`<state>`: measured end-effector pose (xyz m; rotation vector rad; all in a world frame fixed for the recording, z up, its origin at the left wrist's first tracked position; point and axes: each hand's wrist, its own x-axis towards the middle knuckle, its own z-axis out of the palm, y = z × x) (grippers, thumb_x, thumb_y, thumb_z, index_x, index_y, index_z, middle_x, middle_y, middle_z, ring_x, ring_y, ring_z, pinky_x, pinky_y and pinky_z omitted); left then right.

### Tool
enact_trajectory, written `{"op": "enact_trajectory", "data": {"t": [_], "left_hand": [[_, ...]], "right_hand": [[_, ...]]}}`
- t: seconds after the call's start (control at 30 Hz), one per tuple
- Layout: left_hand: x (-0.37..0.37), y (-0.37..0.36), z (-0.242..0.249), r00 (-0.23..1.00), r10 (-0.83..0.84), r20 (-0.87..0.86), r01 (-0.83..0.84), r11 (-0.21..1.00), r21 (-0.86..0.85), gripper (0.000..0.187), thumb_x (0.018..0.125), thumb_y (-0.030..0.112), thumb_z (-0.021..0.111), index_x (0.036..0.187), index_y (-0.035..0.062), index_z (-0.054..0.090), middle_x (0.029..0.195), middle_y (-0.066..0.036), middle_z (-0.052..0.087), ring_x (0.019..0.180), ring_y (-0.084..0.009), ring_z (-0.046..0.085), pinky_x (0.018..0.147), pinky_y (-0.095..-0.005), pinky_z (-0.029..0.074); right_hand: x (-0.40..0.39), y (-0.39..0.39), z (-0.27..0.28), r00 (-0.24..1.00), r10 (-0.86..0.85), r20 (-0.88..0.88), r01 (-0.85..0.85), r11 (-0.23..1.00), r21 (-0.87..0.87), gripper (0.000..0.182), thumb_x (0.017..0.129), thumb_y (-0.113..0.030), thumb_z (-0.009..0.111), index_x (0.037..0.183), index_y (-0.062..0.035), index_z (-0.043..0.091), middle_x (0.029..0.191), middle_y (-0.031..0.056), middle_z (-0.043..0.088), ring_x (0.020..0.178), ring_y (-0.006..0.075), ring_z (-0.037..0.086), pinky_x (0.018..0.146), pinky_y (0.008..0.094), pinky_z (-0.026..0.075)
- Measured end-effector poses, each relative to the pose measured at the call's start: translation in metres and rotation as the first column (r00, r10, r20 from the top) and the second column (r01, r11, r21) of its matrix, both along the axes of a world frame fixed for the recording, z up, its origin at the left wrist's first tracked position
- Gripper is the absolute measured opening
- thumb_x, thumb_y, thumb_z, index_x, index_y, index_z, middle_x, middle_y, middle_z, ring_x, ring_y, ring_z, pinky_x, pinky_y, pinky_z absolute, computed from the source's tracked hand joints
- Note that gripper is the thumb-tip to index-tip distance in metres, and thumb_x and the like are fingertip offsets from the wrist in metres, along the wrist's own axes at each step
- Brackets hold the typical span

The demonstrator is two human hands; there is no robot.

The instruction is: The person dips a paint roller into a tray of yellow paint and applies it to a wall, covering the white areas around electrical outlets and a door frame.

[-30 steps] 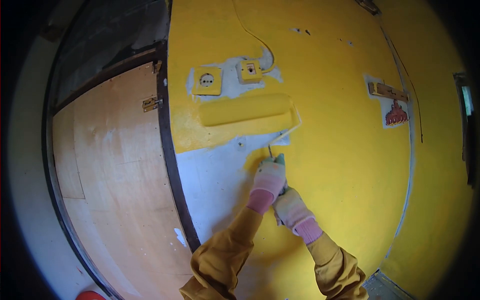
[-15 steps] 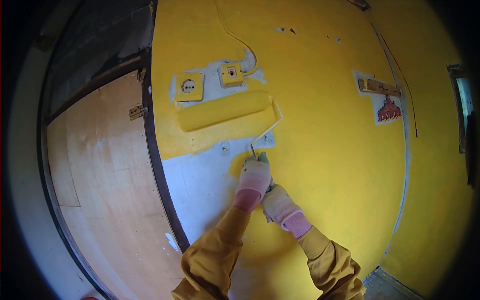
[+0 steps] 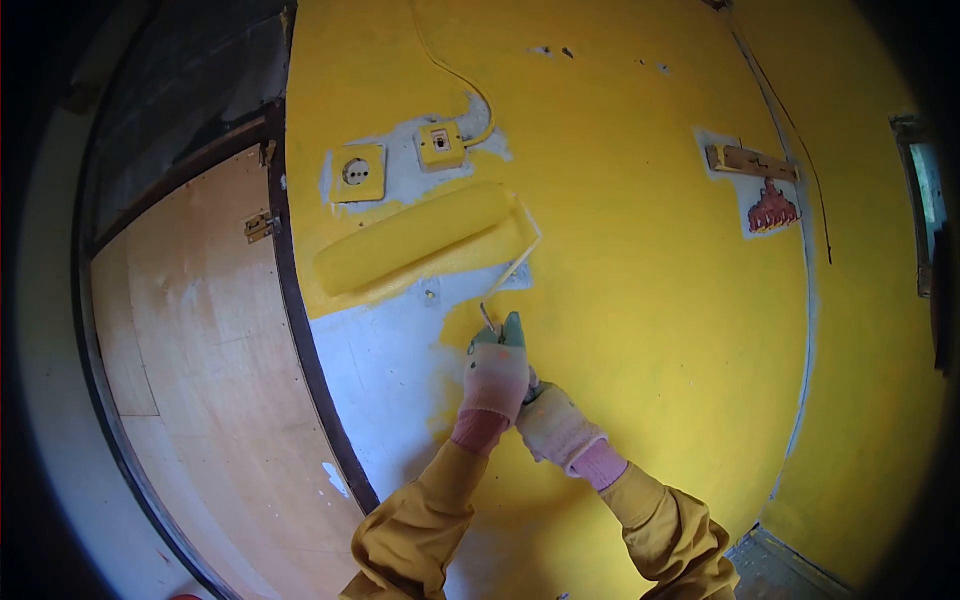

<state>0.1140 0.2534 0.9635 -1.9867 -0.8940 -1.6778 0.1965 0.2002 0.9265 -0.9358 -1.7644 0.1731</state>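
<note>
A paint roller [image 3: 415, 240] coated in yellow lies against the wall [image 3: 600, 330], tilted with its left end lower, below the socket. Its bent wire frame runs down to my hands. My left hand [image 3: 495, 380], in a pale glove with green fingertips, is closed around the upper part of the handle. Lower and to the right, my right hand [image 3: 558, 425], gloved too, grips the handle's lower end. Most of the handle is hidden by the gloves. Under the roller is a bare whitish wall patch [image 3: 365, 370], with yellow paint around it.
A yellow-smeared socket [image 3: 357, 173] and a switch box [image 3: 440, 146] with a cable sit above the roller. At left, a dark door frame [image 3: 310, 350] borders a wooden door [image 3: 200, 330] with a bolt [image 3: 260, 226]. A hook rack [image 3: 752, 163] hangs at right.
The roller has moved left and down along the wall and tilts more steeply. Both hands have shifted slightly down and left with it. The camera view has turned a little.
</note>
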Motion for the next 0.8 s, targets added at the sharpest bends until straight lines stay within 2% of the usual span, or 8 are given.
{"op": "enact_trajectory", "data": {"t": [0.07,0.13,0.27,0.37,0.47,0.6,0.7,0.8], "left_hand": [[-0.003,0.000,0.001,0.953,0.298,-0.051,-0.257,0.888,0.381,0.021,0.080,0.023,0.048,0.074,0.0028,0.050,0.055,-0.011,0.052,0.046,-0.0215,0.051,0.044,-0.0303,0.041],[-0.004,0.005,0.014,0.923,-0.253,0.291,0.346,0.876,-0.335,0.028,0.082,0.029,0.045,0.070,0.0038,0.051,0.049,-0.010,0.050,0.040,-0.0211,0.048,0.042,-0.0305,0.040],[-0.003,0.018,0.016,0.910,-0.293,0.293,0.379,0.876,-0.300,0.029,0.082,0.029,0.045,0.068,0.0036,0.052,0.053,-0.010,0.052,0.042,-0.0212,0.050,0.042,-0.0303,0.040],[0.003,0.009,-0.004,0.924,-0.125,0.360,0.298,0.826,-0.478,0.030,0.082,0.030,0.045,0.072,0.0027,0.052,0.055,-0.010,0.053,0.046,-0.0215,0.053,0.044,-0.0318,0.041],[0.006,0.006,-0.006,0.988,0.033,0.154,0.024,0.934,-0.355,0.020,0.074,0.016,0.049,0.083,-0.0014,0.049,0.075,-0.019,0.054,0.070,-0.0311,0.054,0.061,-0.0365,0.043],[-0.004,0.036,0.015,0.955,-0.206,0.213,0.264,0.918,-0.297,0.027,0.081,0.029,0.045,0.081,0.0023,0.052,0.066,-0.014,0.057,0.054,-0.0209,0.056,0.046,-0.0314,0.043],[-0.005,0.036,-0.013,0.976,0.156,-0.152,-0.157,0.988,0.008,0.028,0.082,0.029,0.044,0.079,0.0020,0.052,0.063,-0.013,0.056,0.051,-0.0206,0.055,0.045,-0.0296,0.042],[0.006,0.014,-0.042,0.988,0.004,0.152,0.072,0.869,-0.489,0.025,0.071,0.009,0.050,0.094,-0.0013,0.047,0.073,-0.018,0.053,0.066,-0.0304,0.053,0.059,-0.0365,0.043]], "right_hand": [[-0.001,-0.030,0.020,0.988,0.025,0.149,0.026,0.942,-0.334,0.013,0.073,-0.012,0.050,0.079,-0.0004,0.051,0.053,0.0079,0.053,0.047,0.0188,0.055,0.046,0.0266,0.046],[-0.002,-0.008,0.011,0.979,-0.031,0.200,0.062,0.986,-0.155,0.013,0.073,-0.011,0.049,0.082,-0.0009,0.052,0.056,0.0082,0.054,0.049,0.0185,0.055,0.047,0.0266,0.046],[0.003,0.011,0.015,0.682,-0.296,0.669,0.142,0.951,0.277,0.022,0.070,-0.010,0.052,0.090,-0.0025,0.053,0.068,0.0104,0.057,0.059,0.0193,0.058,0.055,0.0277,0.048],[-0.001,0.006,-0.013,0.848,-0.150,0.508,0.135,0.989,0.067,0.047,0.066,-0.007,0.057,0.112,-0.0058,0.044,0.099,0.0148,0.054,0.085,0.0286,0.055,0.071,0.0330,0.047],[-0.001,0.009,-0.007,0.712,-0.201,0.673,0.218,0.974,0.061,0.049,0.065,-0.007,0.058,0.112,-0.0059,0.044,0.106,0.0156,0.050,0.087,0.0294,0.054,0.074,0.0332,0.046],[-0.003,0.019,0.019,0.547,-0.302,0.781,0.257,0.948,0.186,0.046,0.067,-0.008,0.057,0.111,-0.0057,0.045,0.106,0.0157,0.050,0.087,0.0290,0.054,0.073,0.0336,0.046],[-0.001,0.017,-0.013,0.662,-0.417,0.622,0.100,0.872,0.478,0.030,0.056,-0.007,0.062,0.085,-0.0033,0.057,0.072,0.0133,0.058,0.072,0.0263,0.057,0.067,0.0332,0.046],[-0.003,0.007,-0.051,0.855,-0.296,0.426,0.209,0.948,0.240,0.030,0.055,-0.007,0.063,0.084,-0.0035,0.058,0.070,0.0130,0.058,0.069,0.0263,0.057,0.063,0.0334,0.046]]}}
